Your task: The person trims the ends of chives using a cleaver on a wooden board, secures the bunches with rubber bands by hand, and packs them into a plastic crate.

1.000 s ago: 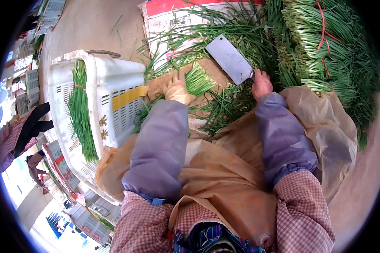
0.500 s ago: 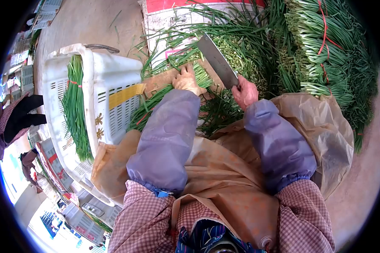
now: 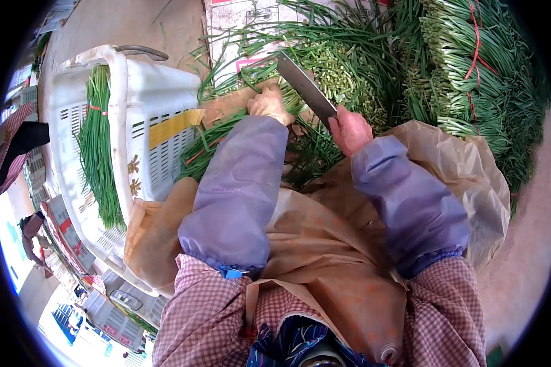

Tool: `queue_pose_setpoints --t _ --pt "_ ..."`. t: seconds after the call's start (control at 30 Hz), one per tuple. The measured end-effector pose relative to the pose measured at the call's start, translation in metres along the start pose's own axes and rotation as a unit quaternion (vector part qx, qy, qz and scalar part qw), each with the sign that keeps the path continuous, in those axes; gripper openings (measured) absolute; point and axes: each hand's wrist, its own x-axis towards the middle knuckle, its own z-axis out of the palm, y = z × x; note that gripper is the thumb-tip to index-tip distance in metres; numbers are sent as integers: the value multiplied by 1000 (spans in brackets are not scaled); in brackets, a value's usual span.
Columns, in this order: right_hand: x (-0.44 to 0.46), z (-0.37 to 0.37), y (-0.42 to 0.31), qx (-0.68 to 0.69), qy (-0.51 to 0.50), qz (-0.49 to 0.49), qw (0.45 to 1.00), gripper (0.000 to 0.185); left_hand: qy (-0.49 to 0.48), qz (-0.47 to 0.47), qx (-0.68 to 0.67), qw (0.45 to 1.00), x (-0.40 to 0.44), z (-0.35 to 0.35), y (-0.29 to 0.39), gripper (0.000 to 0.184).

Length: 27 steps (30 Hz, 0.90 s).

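My right hand (image 3: 351, 130) is wrapped round the handle of a cleaver (image 3: 306, 87), whose blade stands nearly on edge over the cut ends of a green stalk bundle (image 3: 291, 100). Gloved in tan, my left hand (image 3: 269, 105) presses with bent fingers on that bundle, which lies across a brown board (image 3: 226, 106). The leafy part of the bundle runs down towards the white basket, with a red tie round it. Trimmed stalk ends (image 3: 333, 70) lie heaped beyond the blade.
A white plastic basket (image 3: 159, 92) at the left holds a tied green bundle (image 3: 96, 147). Stacked bundles with red ties (image 3: 465, 67) stand at the right. Loose leaves cover a printed sheet (image 3: 226, 30) ahead. Another person's dark leg (image 3: 27, 142) shows at the far left.
The cleaver has swung from lying flat at the right to nearly edge-on at the bundle, as my right hand moved left. My left hand has closed more over the stalks, whose leafy part now shows.
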Motion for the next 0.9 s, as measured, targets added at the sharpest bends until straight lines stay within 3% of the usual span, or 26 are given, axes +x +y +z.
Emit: queue_pose_setpoints --t 0.2,0.23,0.37,0.57,0.67,0.87,0.9 --pt "20 23 -4 -31 -14 23 999 20 2 -18 3 1000 5 5 0 99" --pt "29 30 -4 -27 -45 36 998 22 9 -6 7 1000 5 7 -1 87" --pt "55 42 -11 -52 -104 69 991 25 -18 -31 3 999 8 1 4 102" --pt "25 32 3 -43 -75 46 995 22 -9 -16 -22 1000 7 2 1 96" --pt "24 47 11 -32 -62 36 997 19 30 -1 12 999 8 12 -2 74" --pt "61 85 6 -36 -63 25 997 14 38 -9 27 999 2 9 4 76" --pt "59 92 8 -13 -14 38 999 18 17 -20 27 999 1 5 6 80"
